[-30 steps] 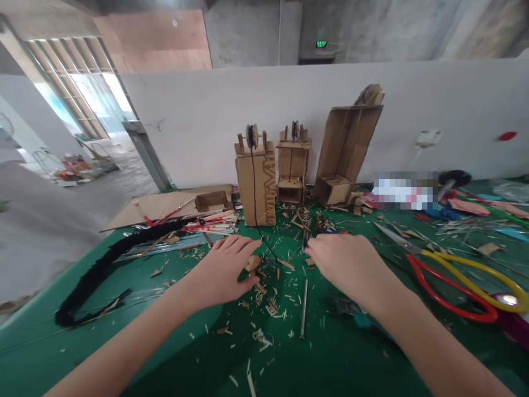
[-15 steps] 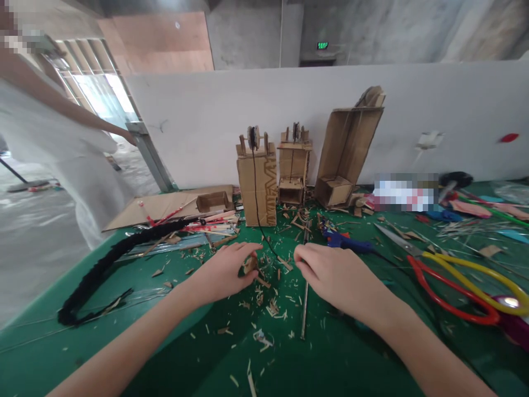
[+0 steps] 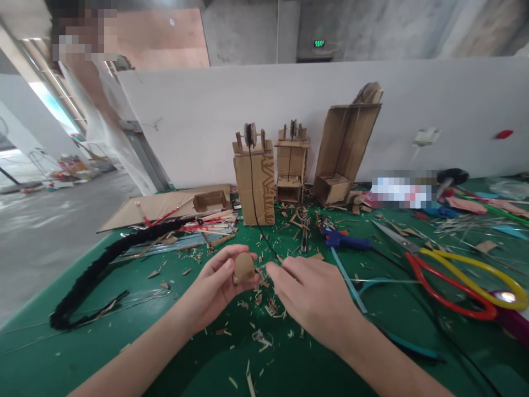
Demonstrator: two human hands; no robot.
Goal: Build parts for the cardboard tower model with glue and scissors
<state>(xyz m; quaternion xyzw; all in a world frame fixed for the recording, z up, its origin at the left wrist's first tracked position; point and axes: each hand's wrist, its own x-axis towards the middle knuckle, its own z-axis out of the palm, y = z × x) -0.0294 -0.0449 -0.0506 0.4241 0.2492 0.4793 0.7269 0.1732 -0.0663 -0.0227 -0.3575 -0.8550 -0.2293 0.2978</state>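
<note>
Between the thumb and fingers of my left hand (image 3: 219,286) is a small round cardboard disc (image 3: 243,267), its flat face turned up toward me. Close by on the right, my right hand (image 3: 312,295) has its fingers curled together. Whatever its fingertips may pinch is too small or hidden to tell. A thin metal rod (image 3: 305,237) lies on the green table, mostly covered by my right hand. Beyond the hands stands a cardboard tower (image 3: 255,187) with a spool (image 3: 250,135) on top, and a black cord (image 3: 255,212) runs down from the spool toward my right fingers.
Two more cardboard structures (image 3: 292,165) (image 3: 345,149) stand against the white partition. A blue glue gun (image 3: 349,241), large scissors (image 3: 450,281) and teal-handled pliers or cutters (image 3: 413,347) lie right. A black fuzzy strip (image 3: 107,270) lies left. Scraps litter the table. A person (image 3: 105,110) stands left.
My left hand has turned the disc so its face shows. My right hand has moved left and down toward it, uncovering the teal strip and handles. The person at left has shifted and stands more upright.
</note>
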